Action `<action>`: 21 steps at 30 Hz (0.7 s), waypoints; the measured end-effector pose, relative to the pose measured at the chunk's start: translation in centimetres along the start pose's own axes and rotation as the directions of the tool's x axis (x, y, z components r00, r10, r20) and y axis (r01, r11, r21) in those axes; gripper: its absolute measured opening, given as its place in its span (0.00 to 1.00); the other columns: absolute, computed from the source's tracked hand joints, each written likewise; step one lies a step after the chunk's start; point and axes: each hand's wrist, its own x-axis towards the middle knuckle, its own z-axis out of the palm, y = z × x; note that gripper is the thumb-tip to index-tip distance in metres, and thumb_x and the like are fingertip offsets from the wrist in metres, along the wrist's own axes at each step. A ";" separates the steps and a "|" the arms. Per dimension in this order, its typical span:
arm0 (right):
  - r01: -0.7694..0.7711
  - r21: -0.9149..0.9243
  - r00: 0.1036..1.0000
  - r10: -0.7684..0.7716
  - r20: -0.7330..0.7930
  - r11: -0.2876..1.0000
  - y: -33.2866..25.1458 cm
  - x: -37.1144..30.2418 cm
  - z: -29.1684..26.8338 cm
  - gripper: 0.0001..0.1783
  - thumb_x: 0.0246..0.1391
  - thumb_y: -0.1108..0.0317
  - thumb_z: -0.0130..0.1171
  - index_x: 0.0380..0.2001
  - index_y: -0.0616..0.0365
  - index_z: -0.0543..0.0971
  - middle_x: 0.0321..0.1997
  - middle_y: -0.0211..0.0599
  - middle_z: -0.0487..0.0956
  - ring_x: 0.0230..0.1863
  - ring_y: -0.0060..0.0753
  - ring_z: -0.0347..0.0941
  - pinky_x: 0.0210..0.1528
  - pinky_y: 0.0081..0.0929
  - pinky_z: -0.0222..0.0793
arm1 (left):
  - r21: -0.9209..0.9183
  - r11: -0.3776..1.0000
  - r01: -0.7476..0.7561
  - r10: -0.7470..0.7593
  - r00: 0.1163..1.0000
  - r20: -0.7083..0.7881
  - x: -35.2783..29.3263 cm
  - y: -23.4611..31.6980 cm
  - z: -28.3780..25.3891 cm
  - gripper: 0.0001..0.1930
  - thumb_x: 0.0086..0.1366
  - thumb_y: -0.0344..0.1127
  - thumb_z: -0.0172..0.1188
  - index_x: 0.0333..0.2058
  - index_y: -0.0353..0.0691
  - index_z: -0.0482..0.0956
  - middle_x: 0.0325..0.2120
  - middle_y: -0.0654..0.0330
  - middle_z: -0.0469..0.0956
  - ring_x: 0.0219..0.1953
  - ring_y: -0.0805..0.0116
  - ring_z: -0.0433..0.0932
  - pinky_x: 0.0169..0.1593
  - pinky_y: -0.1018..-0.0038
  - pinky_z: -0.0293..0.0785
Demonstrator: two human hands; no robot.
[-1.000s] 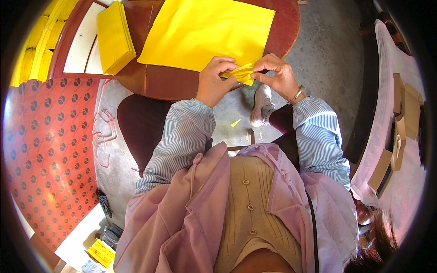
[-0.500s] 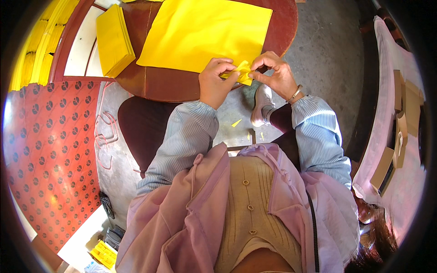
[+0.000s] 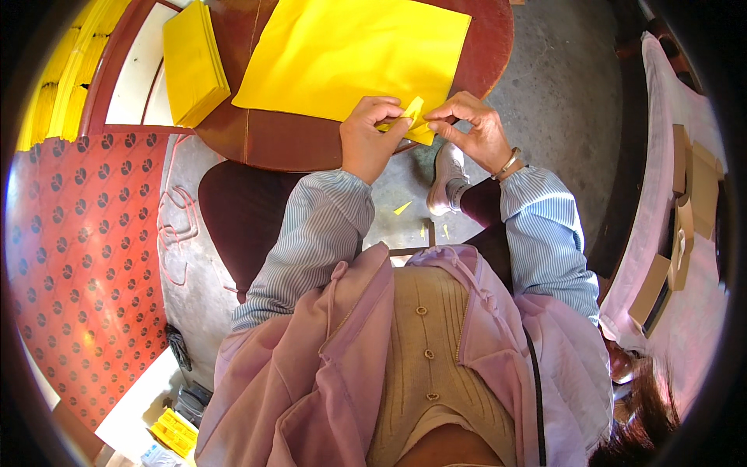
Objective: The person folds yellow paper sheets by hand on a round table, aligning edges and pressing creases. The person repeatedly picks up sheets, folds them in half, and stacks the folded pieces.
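A large yellow sheet (image 3: 354, 58) lies on the round brown-red table (image 3: 222, 134); whether it is paper or cloth I cannot tell. At its near right corner my left hand (image 3: 372, 136) pinches a creased part of the sheet between thumb and fingers. Just to the right, my right hand (image 3: 476, 132) has thumb and forefinger closed on the same crumpled corner. A narrow folded flap (image 3: 415, 107) of yellow stands up between the two hands. The fingers partly hide the folds.
A stack of folded yellow sheets (image 3: 192, 66) rests at the table's left edge. More yellow stacks (image 3: 58, 78) stand at the far left. Yellow scraps (image 3: 402, 208) lie on the floor. Open cardboard boxes (image 3: 685, 233) sit on a pink cloth (image 3: 650, 194) at right.
The yellow folds between my hands have changed shape: a bunched bit is now a narrow upright flap. My hands have barely moved and still pinch the corner.
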 end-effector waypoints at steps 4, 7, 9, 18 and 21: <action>-0.029 -0.010 1.000 0.029 -0.007 1.000 0.0 0.1 0.1 0.08 0.56 0.70 0.74 0.39 0.57 0.89 0.36 0.36 0.86 0.37 0.31 0.80 0.41 0.30 0.75 | -0.015 1.000 0.008 -0.009 1.000 -0.001 0.0 0.0 0.0 0.09 0.58 0.25 0.75 0.37 0.32 0.86 0.43 0.54 0.85 0.43 0.64 0.87 0.48 0.73 0.84; -0.031 -0.005 0.999 0.031 -0.016 1.000 0.0 0.2 0.2 0.09 0.54 0.72 0.76 0.39 0.57 0.88 0.33 0.35 0.84 0.34 0.31 0.79 0.40 0.29 0.76 | -0.021 1.000 0.022 -0.022 1.000 -0.007 -0.1 0.1 0.1 0.09 0.58 0.25 0.74 0.37 0.32 0.86 0.44 0.54 0.85 0.43 0.65 0.87 0.48 0.73 0.84; -0.053 0.029 0.999 0.053 0.012 0.998 -0.2 0.2 0.2 0.13 0.52 0.73 0.77 0.42 0.56 0.88 0.35 0.33 0.83 0.35 0.30 0.79 0.41 0.27 0.76 | -0.016 1.000 0.020 -0.020 1.000 -0.005 -0.1 0.2 0.1 0.09 0.58 0.25 0.74 0.37 0.32 0.86 0.44 0.54 0.85 0.43 0.65 0.87 0.48 0.73 0.84; 0.097 -0.263 0.989 -0.122 -0.081 0.960 -0.7 0.9 0.5 0.27 0.45 0.73 0.79 0.51 0.51 0.86 0.41 0.32 0.83 0.44 0.32 0.76 0.49 0.30 0.75 | -0.005 1.000 0.030 -0.030 1.000 0.003 -0.1 0.3 -0.1 0.09 0.59 0.27 0.74 0.38 0.32 0.86 0.45 0.54 0.84 0.43 0.65 0.87 0.48 0.73 0.83; 0.125 -0.291 0.990 -0.137 -0.019 0.949 -0.3 1.1 0.3 0.24 0.48 0.71 0.78 0.51 0.50 0.86 0.41 0.31 0.83 0.45 0.33 0.75 0.54 0.34 0.72 | -0.045 0.996 0.081 -0.079 0.996 0.043 -0.2 0.3 -0.2 0.09 0.60 0.26 0.72 0.40 0.34 0.86 0.47 0.55 0.84 0.46 0.64 0.86 0.50 0.73 0.82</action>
